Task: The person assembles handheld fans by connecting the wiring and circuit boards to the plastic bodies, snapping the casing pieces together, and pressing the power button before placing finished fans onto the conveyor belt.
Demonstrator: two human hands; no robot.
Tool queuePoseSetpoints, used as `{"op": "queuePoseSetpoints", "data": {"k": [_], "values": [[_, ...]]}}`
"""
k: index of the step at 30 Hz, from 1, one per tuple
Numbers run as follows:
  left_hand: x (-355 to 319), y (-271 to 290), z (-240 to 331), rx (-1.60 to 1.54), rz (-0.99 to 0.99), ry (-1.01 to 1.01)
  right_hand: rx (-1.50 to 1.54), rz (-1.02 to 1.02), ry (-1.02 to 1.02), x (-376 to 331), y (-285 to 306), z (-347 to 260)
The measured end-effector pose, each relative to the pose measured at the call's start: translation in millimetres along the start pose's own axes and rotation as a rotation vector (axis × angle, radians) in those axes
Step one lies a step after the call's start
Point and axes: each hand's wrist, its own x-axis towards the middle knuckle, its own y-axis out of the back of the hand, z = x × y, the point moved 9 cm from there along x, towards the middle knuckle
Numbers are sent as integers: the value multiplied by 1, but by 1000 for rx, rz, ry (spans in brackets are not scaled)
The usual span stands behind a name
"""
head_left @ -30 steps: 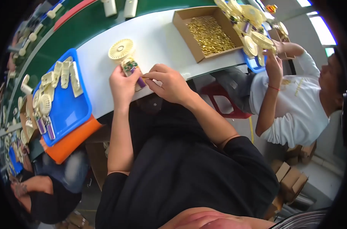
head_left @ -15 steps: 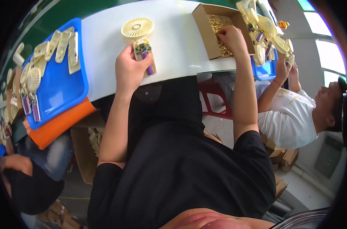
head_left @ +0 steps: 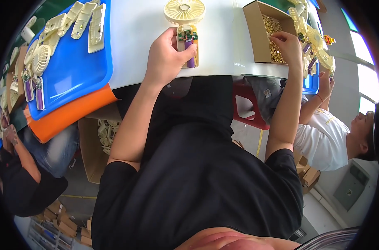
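My left hand (head_left: 166, 58) is closed round the handle of a cream handheld fan (head_left: 184, 10), which lies on the white table with its round head pointing away from me. The handle is uncovered and shows a green circuit board (head_left: 187, 34) and a purple battery (head_left: 191, 58); my thumb presses beside the battery. Over a cardboard box (head_left: 256, 35) of small gold-coloured screws (head_left: 272, 25), my right hand (head_left: 287, 46) has thumb and fingertips pinched together. Whatever is between those fingertips is too small to make out.
To the left, a blue tray (head_left: 79, 71) holds cream fan shells and parts with purple batteries, above an orange sheet (head_left: 72, 109). Piled fan parts (head_left: 314, 37) stand right of the box, beside a co-worker in a white shirt (head_left: 322, 139). Another person (head_left: 27, 179) sits at left.
The view has shifted, so the table and box appear farther right and higher. My right hand stays at the screw box, its fingers less bunched. My left hand keeps its hold on the fan.
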Motion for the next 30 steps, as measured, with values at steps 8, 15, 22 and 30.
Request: {"op": "queuePoseSetpoints", "data": {"k": [8, 15, 22, 30], "values": [[-1, 5, -5, 262, 151, -56, 556, -24, -90, -16, 4, -5], [-3, 3, -8, 187, 121, -45, 874, -341, 197, -61, -67, -170], [-4, -5, -1, 49, 33, -102, 882, -568, 52, -66, -87, -197], [-7, 1, -5, 74, 21, -83, 966, -643, 0, -65, -100, -196]]}}
